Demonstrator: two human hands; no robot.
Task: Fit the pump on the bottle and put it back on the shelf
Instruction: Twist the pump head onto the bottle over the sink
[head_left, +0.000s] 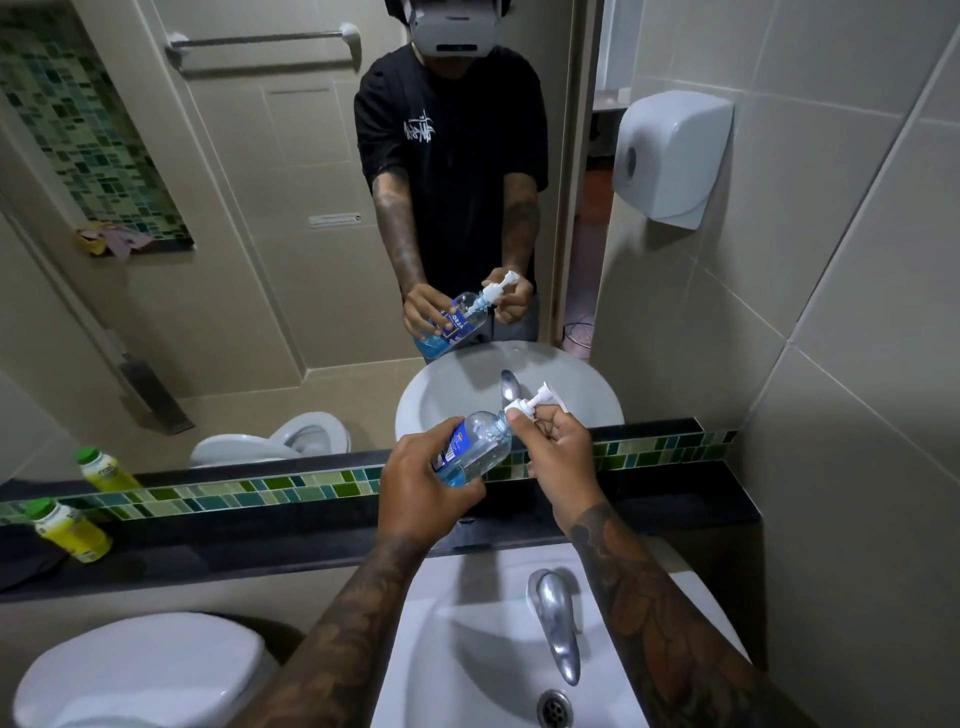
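Pump-fitting step, frame centre: left hand (423, 486) wraps bottle (475, 449), right hand (556, 449) pinches pump (527, 405) collar; next, tighten, then shelf (649, 499).

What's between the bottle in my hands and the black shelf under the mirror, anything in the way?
Nothing visible. The bottle, tilted in the left hand with the right hand on the pump, is held just above the dark shelf, which is bare there. The only item on it, a green-capped bottle, stands far to the left.
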